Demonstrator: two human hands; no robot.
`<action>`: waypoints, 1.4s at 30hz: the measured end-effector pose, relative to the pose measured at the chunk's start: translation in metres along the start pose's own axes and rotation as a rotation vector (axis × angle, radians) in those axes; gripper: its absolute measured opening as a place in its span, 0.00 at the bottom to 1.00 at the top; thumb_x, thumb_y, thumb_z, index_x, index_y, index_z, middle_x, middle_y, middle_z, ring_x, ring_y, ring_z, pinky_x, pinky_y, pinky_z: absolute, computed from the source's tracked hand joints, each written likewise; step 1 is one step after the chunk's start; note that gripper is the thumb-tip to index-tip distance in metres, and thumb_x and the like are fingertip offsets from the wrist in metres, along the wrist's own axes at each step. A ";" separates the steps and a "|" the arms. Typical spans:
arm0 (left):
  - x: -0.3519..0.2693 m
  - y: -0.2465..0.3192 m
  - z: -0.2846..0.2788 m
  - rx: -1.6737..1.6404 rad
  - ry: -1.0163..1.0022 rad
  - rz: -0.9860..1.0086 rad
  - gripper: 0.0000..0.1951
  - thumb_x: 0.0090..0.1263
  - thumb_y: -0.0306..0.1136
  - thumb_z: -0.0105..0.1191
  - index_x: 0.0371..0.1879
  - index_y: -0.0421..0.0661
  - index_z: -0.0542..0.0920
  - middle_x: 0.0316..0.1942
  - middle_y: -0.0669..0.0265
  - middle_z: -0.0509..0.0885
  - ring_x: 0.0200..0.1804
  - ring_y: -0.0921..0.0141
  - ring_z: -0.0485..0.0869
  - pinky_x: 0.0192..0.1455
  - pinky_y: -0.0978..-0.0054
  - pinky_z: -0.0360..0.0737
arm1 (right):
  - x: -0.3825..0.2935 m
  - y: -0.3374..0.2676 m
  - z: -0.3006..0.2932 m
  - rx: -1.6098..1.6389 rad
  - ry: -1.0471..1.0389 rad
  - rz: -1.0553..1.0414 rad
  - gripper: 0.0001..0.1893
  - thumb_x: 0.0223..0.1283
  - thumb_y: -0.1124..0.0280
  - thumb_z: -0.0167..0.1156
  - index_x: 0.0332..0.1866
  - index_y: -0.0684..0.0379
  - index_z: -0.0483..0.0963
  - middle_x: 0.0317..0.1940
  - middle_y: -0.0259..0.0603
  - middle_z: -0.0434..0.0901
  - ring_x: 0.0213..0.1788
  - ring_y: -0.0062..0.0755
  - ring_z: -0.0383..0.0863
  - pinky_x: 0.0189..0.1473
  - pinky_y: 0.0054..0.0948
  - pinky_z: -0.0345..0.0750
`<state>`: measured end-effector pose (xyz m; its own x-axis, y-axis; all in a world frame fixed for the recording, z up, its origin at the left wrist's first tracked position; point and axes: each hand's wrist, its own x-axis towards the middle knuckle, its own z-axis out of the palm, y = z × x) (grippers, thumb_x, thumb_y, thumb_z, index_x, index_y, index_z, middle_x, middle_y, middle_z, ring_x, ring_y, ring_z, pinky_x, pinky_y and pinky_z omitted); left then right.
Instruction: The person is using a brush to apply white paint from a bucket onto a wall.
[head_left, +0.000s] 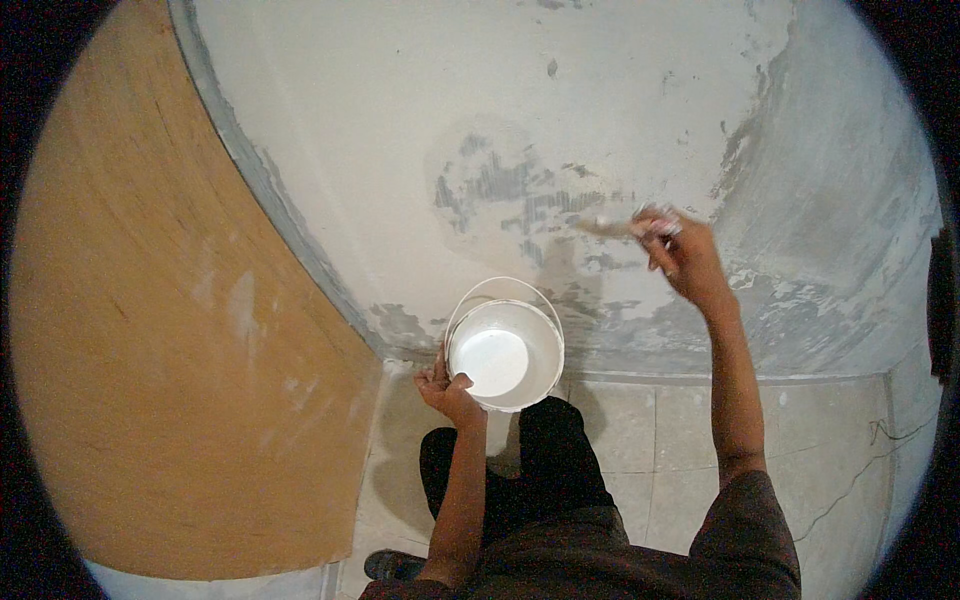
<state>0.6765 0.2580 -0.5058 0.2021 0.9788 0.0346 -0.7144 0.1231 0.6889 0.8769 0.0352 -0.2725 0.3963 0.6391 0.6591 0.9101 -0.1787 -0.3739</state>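
Note:
My left hand (450, 390) grips the near left rim of a white plastic bucket (553, 352), its thumb over the edge. White liquid (491, 364), like paint, lies in the bottom, and the thin bail handle (502, 278) stands up on the far side. Out to the right, my right hand (667, 244) holds a paintbrush (607, 227), blurred, with its bristles pointing left. The bristle end is at the patchy wall (360, 172); whether it touches cannot be made out. Grey scraped patches (495, 176) show through the wall's white coat around the brush.
A wooden panel (172, 360) with whitish smears stands close on my left. Pale floor tiles (615, 427) meet the wall at a low ledge (645, 377). A thin cable (847, 487) runs over the floor at the right. A dark object (941, 307) is at the right rim.

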 end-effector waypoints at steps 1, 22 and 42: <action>-0.001 0.001 0.001 -0.002 0.010 -0.022 0.31 0.32 0.12 0.46 0.42 0.42 0.57 0.52 0.38 0.78 0.55 0.50 0.80 0.62 0.55 0.76 | -0.005 -0.003 0.007 0.022 -0.060 0.037 0.07 0.65 0.73 0.57 0.44 0.61 0.76 0.37 0.42 0.83 0.25 0.33 0.83 0.30 0.29 0.79; -0.003 -0.004 0.008 0.022 -0.041 -0.015 0.32 0.34 0.10 0.43 0.45 0.42 0.57 0.56 0.42 0.77 0.55 0.50 0.81 0.52 0.57 0.85 | -0.005 -0.010 0.021 -0.028 0.093 -0.113 0.07 0.64 0.75 0.60 0.45 0.65 0.77 0.33 0.44 0.83 0.23 0.27 0.82 0.25 0.24 0.78; -0.004 0.009 0.010 0.016 0.010 -0.033 0.35 0.31 0.12 0.44 0.47 0.41 0.55 0.56 0.42 0.76 0.58 0.50 0.78 0.60 0.55 0.79 | 0.052 -0.033 0.009 0.024 0.158 -0.138 0.09 0.64 0.74 0.60 0.48 0.62 0.76 0.38 0.43 0.82 0.27 0.32 0.82 0.29 0.28 0.79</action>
<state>0.6758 0.2536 -0.4927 0.2187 0.9758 0.0045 -0.6963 0.1528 0.7013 0.8663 0.0812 -0.2319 0.2839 0.5303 0.7989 0.9546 -0.0782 -0.2874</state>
